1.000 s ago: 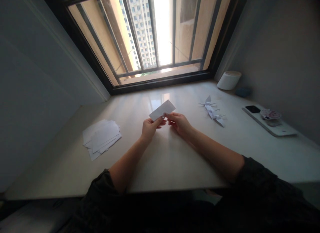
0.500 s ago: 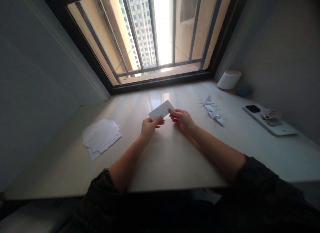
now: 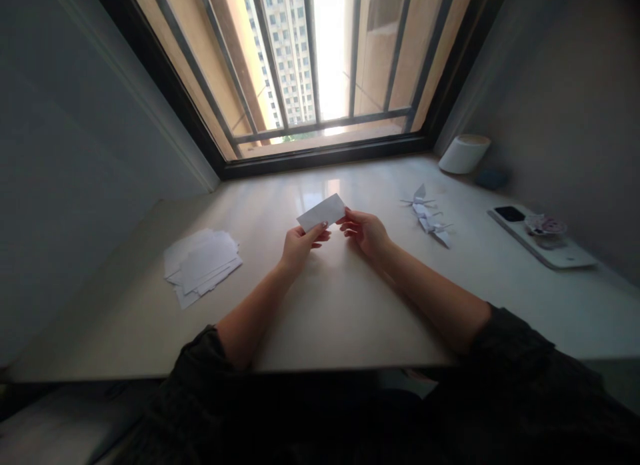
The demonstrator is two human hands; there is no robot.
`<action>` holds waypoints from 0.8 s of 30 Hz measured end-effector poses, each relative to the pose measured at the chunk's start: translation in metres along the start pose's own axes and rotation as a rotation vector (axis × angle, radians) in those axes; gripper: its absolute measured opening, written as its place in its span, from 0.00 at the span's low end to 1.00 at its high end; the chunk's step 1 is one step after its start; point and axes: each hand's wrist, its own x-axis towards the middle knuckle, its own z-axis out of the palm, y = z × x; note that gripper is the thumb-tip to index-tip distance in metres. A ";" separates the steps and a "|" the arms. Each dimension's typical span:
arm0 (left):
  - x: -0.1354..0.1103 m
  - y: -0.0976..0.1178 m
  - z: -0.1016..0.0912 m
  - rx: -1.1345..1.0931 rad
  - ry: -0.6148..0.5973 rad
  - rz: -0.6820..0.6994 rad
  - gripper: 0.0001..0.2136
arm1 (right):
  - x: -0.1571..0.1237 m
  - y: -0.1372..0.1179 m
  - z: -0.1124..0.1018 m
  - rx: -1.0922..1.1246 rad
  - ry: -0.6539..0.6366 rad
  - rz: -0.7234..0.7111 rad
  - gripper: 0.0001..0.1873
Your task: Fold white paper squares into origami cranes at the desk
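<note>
A white folded rectangle of paper [image 3: 321,212] is held up over the middle of the table [image 3: 320,318], tilted with its right end higher. My left hand [image 3: 300,244] pinches its lower left edge, thumb on top and fingers beneath. At the right end, my right hand [image 3: 366,230] grips the paper's edge between thumb and fingertips. To the left lies a loose stack of white paper sheets [image 3: 203,264]. Several folded paper cranes [image 3: 427,217] sit close together in a row to the right of my right hand.
A white phone [image 3: 543,238] with a round grip on its back lies at the right. Behind it, by the wall, stand a white cylindrical object [image 3: 464,154] and a small dark blue item [image 3: 493,178]. A barred window [image 3: 325,158] borders the table's far side.
My right thumb has shifted from the paper's face to its right edge. My left hand keeps its pinch. The whole view has tipped slightly.
</note>
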 end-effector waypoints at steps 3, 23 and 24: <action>0.000 0.000 0.000 -0.010 0.001 -0.001 0.17 | 0.000 0.001 0.001 0.024 0.003 0.003 0.14; 0.007 0.007 -0.015 0.122 -0.004 0.234 0.14 | -0.014 -0.004 0.003 -0.495 -0.234 -0.067 0.19; 0.007 0.007 -0.014 0.111 -0.006 0.223 0.14 | -0.015 -0.003 0.005 -0.495 -0.213 -0.096 0.19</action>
